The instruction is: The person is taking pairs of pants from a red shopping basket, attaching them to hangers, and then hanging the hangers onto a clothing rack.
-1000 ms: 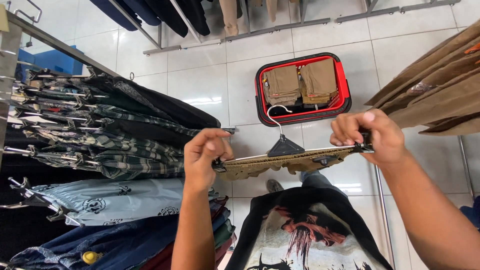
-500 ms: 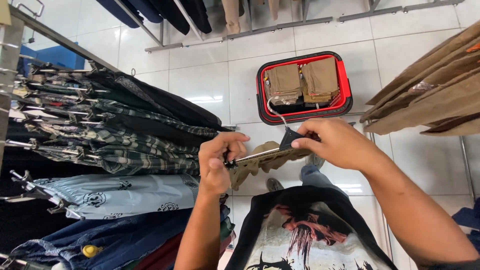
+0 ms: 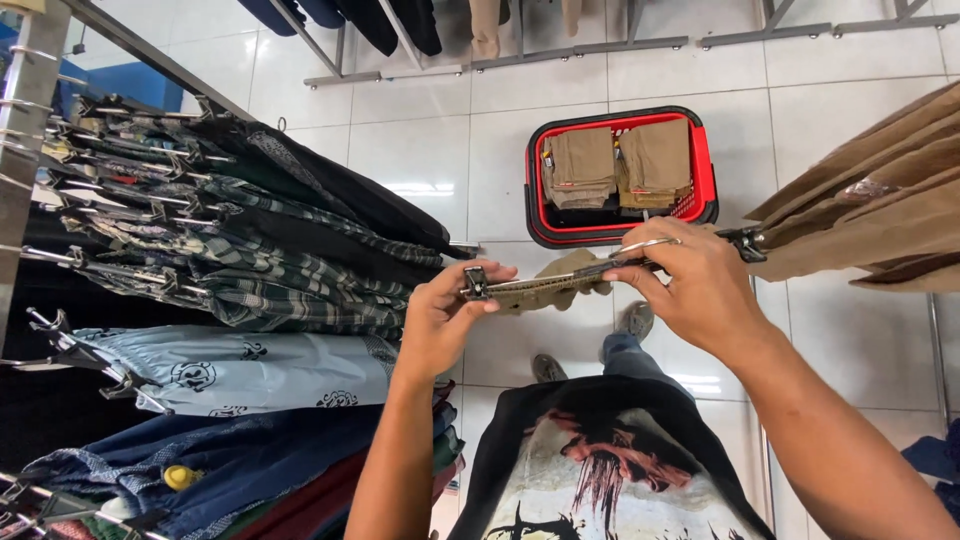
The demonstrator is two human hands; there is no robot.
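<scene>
My left hand (image 3: 445,315) is curled around the left end of a clip hanger (image 3: 600,268), thumb on top and fingers tucked under, pinching right at the metal clip (image 3: 474,283) there. My right hand (image 3: 695,285) grips the hanger further along, fingers closed over the bar beside the wire hook (image 3: 645,245), with the other clip (image 3: 745,243) poking out past my knuckles. Both grasps are tight; neither hand is loose. A pair of khaki trousers (image 3: 560,288) hangs folded from the hanger between my hands, held in the air above the tiled floor (image 3: 430,150), in front of my chest.

Counting: one hanger, two clips on it, one pair of trousers in hand. Below on the floor, near the far row of rails, sits one red basket (image 3: 705,175) holding two stacks of folded khaki trousers (image 3: 620,165). My two shoes (image 3: 635,320) show on the tiles just under the hanger. On my left a rack (image 3: 200,260) carries many clipped checked and dark garments, too overlapped to count. On my right hang several brown trousers (image 3: 880,210), touching each other.
</scene>
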